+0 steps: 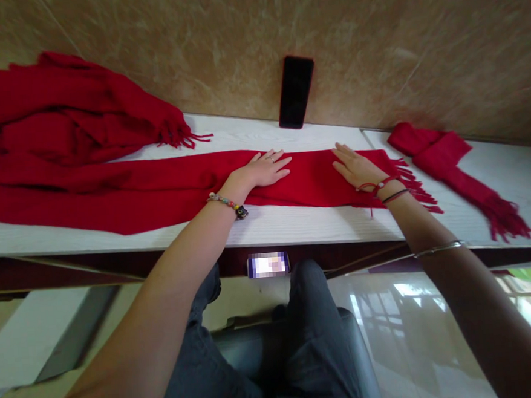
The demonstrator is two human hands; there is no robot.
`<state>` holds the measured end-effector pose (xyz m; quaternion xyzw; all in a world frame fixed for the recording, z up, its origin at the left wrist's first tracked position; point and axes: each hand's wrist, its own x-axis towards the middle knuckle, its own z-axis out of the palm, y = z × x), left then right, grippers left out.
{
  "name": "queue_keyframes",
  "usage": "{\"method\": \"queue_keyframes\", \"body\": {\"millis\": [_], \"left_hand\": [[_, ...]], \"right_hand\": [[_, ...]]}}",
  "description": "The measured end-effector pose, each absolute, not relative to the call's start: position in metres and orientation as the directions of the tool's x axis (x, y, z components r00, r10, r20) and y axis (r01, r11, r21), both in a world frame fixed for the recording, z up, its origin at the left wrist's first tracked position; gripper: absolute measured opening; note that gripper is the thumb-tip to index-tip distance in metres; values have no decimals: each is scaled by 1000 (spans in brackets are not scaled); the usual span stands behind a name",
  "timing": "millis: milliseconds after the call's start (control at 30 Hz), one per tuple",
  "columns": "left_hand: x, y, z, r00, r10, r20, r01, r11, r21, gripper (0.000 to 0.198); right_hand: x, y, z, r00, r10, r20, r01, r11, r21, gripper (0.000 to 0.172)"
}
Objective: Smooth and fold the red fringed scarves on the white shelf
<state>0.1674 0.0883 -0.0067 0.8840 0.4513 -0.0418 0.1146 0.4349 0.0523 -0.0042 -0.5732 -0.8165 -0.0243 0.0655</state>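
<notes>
A long red scarf [165,191] lies stretched along the white tabletop, its fringed end to the right. On its middle rests my left hand [266,170], palm down with the fingers spread; a ring and a beaded bracelet are on it. My right hand [358,167] lies flat on the scarf close to the fringe, fingers out, with red and dark cords around the wrist. Both hands press on the cloth without gripping it. At the left the scarf runs out beside a loose heap of red fabric [86,108] with a fringed tip.
A dark phone [297,92] leans against the brown marbled wall [219,50]. To the right, a smaller folded red scarf [454,170] lies on the white table [322,226]. Below the table edge a lit screen [268,265] shows above my knees.
</notes>
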Motion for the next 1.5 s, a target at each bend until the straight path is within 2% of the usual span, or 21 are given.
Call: {"method": "queue_keyframes", "body": {"millis": [167, 300, 433, 700, 967, 1100, 1233, 1333, 1433, 1500], "left_hand": [[167, 90, -10, 586, 795, -155, 809, -563, 169, 56], [166, 90, -10, 597, 789, -148, 801, -576, 160, 57], [166, 88, -9, 599, 784, -162, 801, -580, 151, 57], [167, 78, -3, 612, 773, -166, 791, -601, 118, 57], [146, 40, 26, 711, 650, -270, 676, -737, 6, 53], [112, 28, 41, 710, 638, -297, 657, -752, -44, 56], [85, 22, 52, 638, 712, -294, 710, -691, -132, 51], [74, 11, 51, 587, 783, -205, 763, -620, -184, 43], [66, -8, 40, 497, 859, -122, 843, -512, -167, 54], [58, -19, 27, 401, 906, -134, 901, -417, -120, 65]], "right_hand": [[383, 65, -8, -439, 897, 52, 897, 440, -28, 57], [361, 75, -17, -356, 934, 14, 934, 356, -38, 56], [353, 72, -26, -308, 950, 49, 950, 310, -28, 54], [368, 74, -30, -360, 931, 58, 931, 363, -49, 53], [385, 83, -34, -398, 915, 59, 913, 402, -75, 53], [383, 83, -35, -425, 901, 92, 896, 433, -100, 53], [363, 77, -34, -548, 814, 195, 802, 577, -156, 51], [342, 68, -33, -678, 702, 218, 675, 712, -192, 50], [330, 60, -33, -733, 659, 170, 628, 751, -203, 51], [328, 57, -33, -736, 661, 148, 633, 749, -198, 51]]}}
